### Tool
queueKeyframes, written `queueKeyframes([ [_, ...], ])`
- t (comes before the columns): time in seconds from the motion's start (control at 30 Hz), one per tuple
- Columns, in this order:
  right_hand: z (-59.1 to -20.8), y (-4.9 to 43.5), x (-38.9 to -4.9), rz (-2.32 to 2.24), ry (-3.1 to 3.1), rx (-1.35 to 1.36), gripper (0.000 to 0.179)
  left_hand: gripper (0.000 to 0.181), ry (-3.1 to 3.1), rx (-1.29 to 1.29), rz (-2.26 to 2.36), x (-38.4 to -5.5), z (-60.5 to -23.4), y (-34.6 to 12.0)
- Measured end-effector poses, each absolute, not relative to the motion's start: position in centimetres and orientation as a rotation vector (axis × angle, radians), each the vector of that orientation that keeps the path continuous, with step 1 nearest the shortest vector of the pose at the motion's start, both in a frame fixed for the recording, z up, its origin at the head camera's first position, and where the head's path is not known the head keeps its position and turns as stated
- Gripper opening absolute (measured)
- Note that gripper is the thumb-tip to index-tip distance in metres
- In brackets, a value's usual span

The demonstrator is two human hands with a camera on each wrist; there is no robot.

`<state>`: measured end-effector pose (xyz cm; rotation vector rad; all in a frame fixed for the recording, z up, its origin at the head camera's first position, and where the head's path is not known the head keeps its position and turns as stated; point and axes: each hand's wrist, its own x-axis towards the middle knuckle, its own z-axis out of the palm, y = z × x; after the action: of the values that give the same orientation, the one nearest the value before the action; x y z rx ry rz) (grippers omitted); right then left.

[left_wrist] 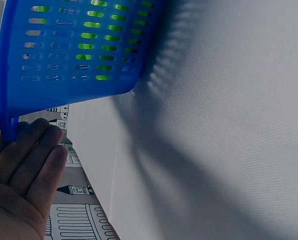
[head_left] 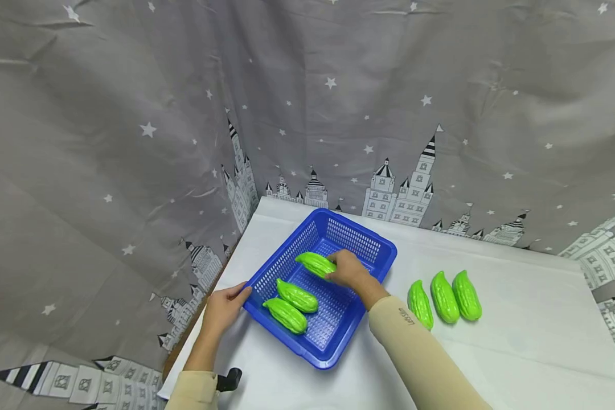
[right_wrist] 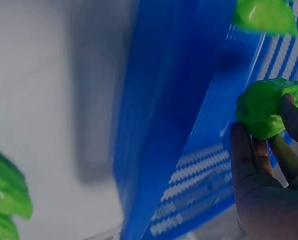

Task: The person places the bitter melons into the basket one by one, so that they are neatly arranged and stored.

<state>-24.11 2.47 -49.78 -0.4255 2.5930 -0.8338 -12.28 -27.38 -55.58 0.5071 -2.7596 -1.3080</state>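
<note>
My right hand (head_left: 349, 270) grips a bright green bitter melon (head_left: 315, 263) over the inside of a blue plastic basket (head_left: 359, 228). In the right wrist view the thumb and fingers close around that melon (right_wrist: 264, 107) near its end. Two more bitter melons lie side by side in the basket, one (head_left: 297, 295) behind the other (head_left: 285, 315). At the basket's left corner, my left hand (head_left: 222, 307) pinches the rim, thumb on top. Its fingers (left_wrist: 31, 160) reach under the rim in the left wrist view.
Three bitter melons lie in a row on the white table (head_left: 523, 319) to the right of the basket; the middle one (head_left: 445, 297) is close to its right neighbour. A grey curtain (head_left: 338, 114) printed with castles and stars hangs behind and left of the table.
</note>
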Motion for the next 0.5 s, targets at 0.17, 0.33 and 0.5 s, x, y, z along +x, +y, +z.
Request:
queueKeyframes([
  [0.17,-50.8,0.3,-23.5,-0.795,2.581,-0.486,0.041,0.046,-2.736,0.515,-1.315,-12.1,-55.7,-27.2],
  [0.33,-51.8,-0.3,-23.0,-0.771,2.579,-0.453,0.045,0.045,-2.740,0.517,-1.330,-12.1,-55.7,-27.0],
  [0.5,-53.1,-1.0,-22.2,-0.759,2.578,-0.422,0.047,0.044,-2.742,0.524,-1.328,-12.1,-55.6,-27.2],
])
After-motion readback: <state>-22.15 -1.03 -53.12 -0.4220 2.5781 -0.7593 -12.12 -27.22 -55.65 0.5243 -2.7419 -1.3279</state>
